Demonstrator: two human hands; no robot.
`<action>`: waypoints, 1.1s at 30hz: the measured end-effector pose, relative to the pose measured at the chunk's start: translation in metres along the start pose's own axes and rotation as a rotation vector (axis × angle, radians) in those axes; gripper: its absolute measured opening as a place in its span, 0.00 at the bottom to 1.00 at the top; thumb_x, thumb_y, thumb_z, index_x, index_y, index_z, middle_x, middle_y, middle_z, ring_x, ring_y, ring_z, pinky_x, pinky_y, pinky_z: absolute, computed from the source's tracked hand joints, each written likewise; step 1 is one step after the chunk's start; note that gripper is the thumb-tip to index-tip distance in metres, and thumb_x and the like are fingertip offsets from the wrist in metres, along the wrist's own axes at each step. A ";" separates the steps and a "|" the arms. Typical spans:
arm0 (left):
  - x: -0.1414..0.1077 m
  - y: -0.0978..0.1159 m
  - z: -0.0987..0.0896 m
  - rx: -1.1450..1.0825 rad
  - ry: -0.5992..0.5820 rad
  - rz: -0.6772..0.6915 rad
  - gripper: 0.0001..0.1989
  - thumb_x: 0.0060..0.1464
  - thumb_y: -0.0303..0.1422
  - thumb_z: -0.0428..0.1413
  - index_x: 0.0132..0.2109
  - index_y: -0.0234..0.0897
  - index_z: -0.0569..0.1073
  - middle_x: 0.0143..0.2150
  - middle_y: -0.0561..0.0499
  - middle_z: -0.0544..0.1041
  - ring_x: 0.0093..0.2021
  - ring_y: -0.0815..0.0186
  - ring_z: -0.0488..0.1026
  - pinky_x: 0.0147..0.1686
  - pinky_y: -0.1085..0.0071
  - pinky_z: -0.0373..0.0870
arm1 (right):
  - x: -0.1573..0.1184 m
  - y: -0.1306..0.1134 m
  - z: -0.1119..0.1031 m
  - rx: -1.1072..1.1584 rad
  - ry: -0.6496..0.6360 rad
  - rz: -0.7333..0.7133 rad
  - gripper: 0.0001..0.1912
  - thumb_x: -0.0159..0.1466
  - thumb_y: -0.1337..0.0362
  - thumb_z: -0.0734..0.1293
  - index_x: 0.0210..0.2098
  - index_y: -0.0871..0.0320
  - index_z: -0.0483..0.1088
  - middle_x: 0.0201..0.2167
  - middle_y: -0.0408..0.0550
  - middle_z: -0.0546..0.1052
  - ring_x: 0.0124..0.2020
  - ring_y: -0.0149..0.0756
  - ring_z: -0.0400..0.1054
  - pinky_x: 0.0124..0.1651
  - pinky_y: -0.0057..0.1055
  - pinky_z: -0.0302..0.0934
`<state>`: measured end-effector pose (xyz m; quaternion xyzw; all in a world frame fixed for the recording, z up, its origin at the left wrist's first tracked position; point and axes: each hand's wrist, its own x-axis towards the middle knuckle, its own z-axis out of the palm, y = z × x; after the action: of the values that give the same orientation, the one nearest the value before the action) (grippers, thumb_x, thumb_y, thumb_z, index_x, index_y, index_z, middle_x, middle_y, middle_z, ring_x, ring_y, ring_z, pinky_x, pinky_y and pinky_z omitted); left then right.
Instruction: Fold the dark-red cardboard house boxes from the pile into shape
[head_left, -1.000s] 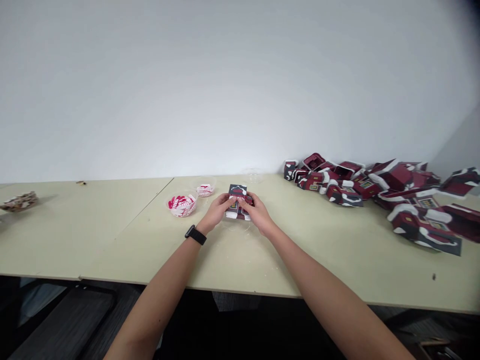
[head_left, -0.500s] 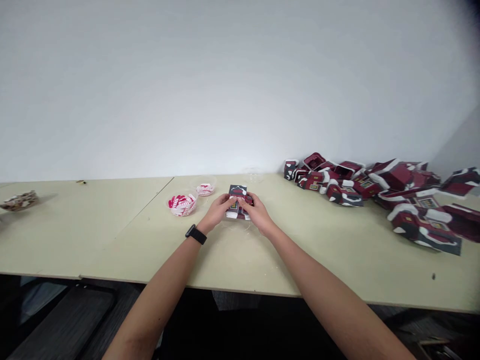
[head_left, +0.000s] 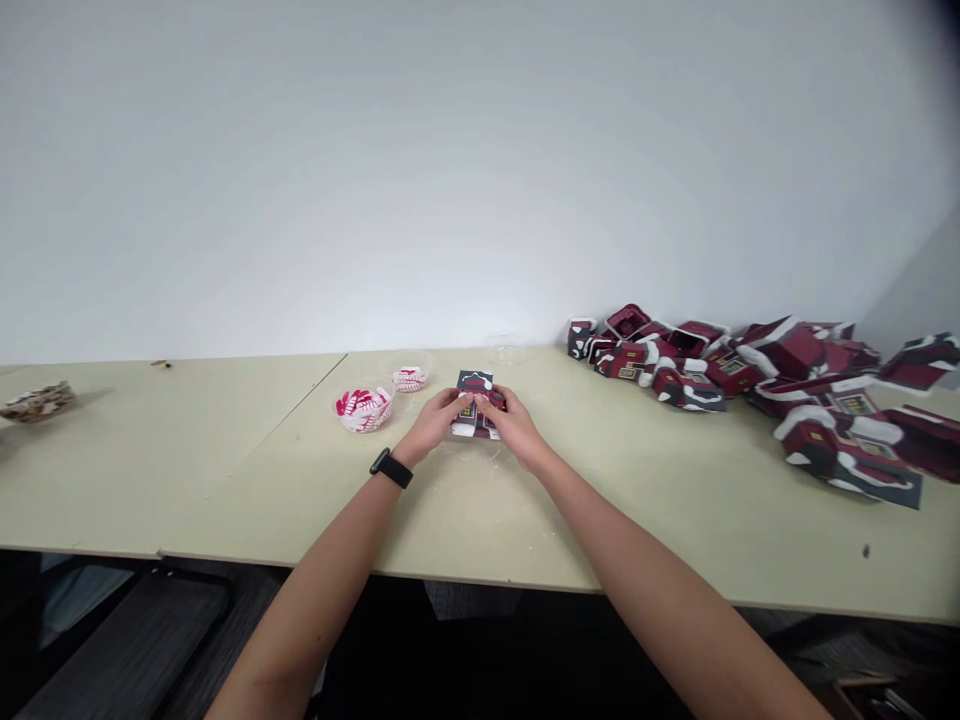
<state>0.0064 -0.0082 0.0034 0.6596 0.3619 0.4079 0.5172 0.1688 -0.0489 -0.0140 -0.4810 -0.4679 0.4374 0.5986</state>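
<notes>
Clasping house [head_left: 475, 418] between left hand [head_left: 433, 424] and right hand [head_left: 517, 428], apparently pressing front beneath both thumbs [head_left: 459, 404], next likely calling for steady, even pressure there.

No text, label, brand or number can be read anywhere. The held model house [head_left: 476, 381] carries small yellow marks [head_left: 468, 411], probably window panes rather than lettering, though they are too small to be sure; the black wristwatch [head_left: 392, 468] shows nothing legible either.
</notes>
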 end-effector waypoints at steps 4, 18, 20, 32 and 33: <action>0.000 0.001 0.000 0.001 0.003 -0.002 0.26 0.57 0.50 0.62 0.51 0.32 0.78 0.54 0.40 0.81 0.54 0.53 0.75 0.53 0.61 0.68 | 0.000 0.000 0.000 0.010 0.005 0.004 0.28 0.62 0.49 0.74 0.57 0.56 0.71 0.55 0.52 0.81 0.54 0.45 0.77 0.62 0.43 0.68; -0.002 0.004 0.001 0.018 0.010 -0.007 0.26 0.57 0.50 0.62 0.52 0.32 0.78 0.55 0.40 0.81 0.54 0.52 0.75 0.54 0.59 0.69 | 0.000 -0.001 0.000 0.013 0.019 0.008 0.29 0.60 0.49 0.75 0.55 0.55 0.72 0.53 0.52 0.82 0.54 0.45 0.77 0.62 0.44 0.68; -0.002 0.004 0.001 0.017 0.006 -0.003 0.26 0.57 0.50 0.62 0.52 0.32 0.78 0.55 0.39 0.80 0.55 0.52 0.75 0.54 0.59 0.68 | 0.000 -0.001 0.000 0.012 0.012 0.004 0.29 0.60 0.49 0.75 0.56 0.56 0.72 0.54 0.53 0.81 0.54 0.46 0.77 0.62 0.45 0.68; 0.001 -0.002 -0.001 0.023 0.004 -0.006 0.26 0.58 0.50 0.62 0.51 0.32 0.77 0.53 0.40 0.80 0.52 0.54 0.76 0.53 0.60 0.68 | 0.002 0.003 0.000 -0.002 0.015 -0.006 0.29 0.60 0.49 0.75 0.56 0.55 0.72 0.54 0.52 0.81 0.54 0.45 0.77 0.62 0.44 0.68; 0.001 -0.002 -0.001 0.020 0.003 -0.006 0.26 0.58 0.50 0.62 0.51 0.32 0.77 0.53 0.41 0.81 0.52 0.54 0.76 0.53 0.60 0.68 | 0.002 0.003 0.000 -0.003 0.016 -0.004 0.29 0.60 0.49 0.75 0.56 0.55 0.72 0.54 0.51 0.82 0.54 0.45 0.77 0.62 0.44 0.68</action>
<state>0.0061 -0.0067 0.0017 0.6631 0.3687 0.4038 0.5112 0.1694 -0.0465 -0.0164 -0.4845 -0.4648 0.4315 0.6026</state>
